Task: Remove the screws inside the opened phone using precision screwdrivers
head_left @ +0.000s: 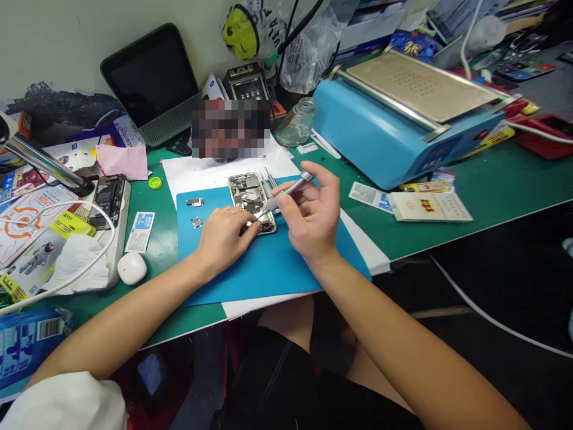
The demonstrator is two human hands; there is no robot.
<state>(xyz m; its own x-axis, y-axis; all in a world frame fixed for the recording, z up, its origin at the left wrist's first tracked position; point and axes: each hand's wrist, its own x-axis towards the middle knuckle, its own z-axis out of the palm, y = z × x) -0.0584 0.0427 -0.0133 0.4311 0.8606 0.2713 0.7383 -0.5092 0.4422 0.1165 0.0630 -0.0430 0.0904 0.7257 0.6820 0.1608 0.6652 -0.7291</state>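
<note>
Glass jar (296, 126) far, contents unclear. Opened phone (245, 190) on blue mat (215, 278), innards showing, near end at the fingertips. Right hand (313, 224) pinches a screwdriver (293, 187), tip down; left hand (226, 234) bunched, grip unclear, partly hiding phone. Loose parts (195, 202) left.

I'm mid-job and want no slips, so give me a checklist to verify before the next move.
1. Screwdriver held in the right hand: ok, its tip angled down toward the phone.
2. Phone on the blue mat: ok, internals exposed.
3. Left hand at the phone's lower end: ok; how firmly it presses, cannot tell.
4. Screwdriver tip seated in a screw: cannot tell, too small.
5. Two loose parts apart from both hands: ok, left of the phone.
</note>
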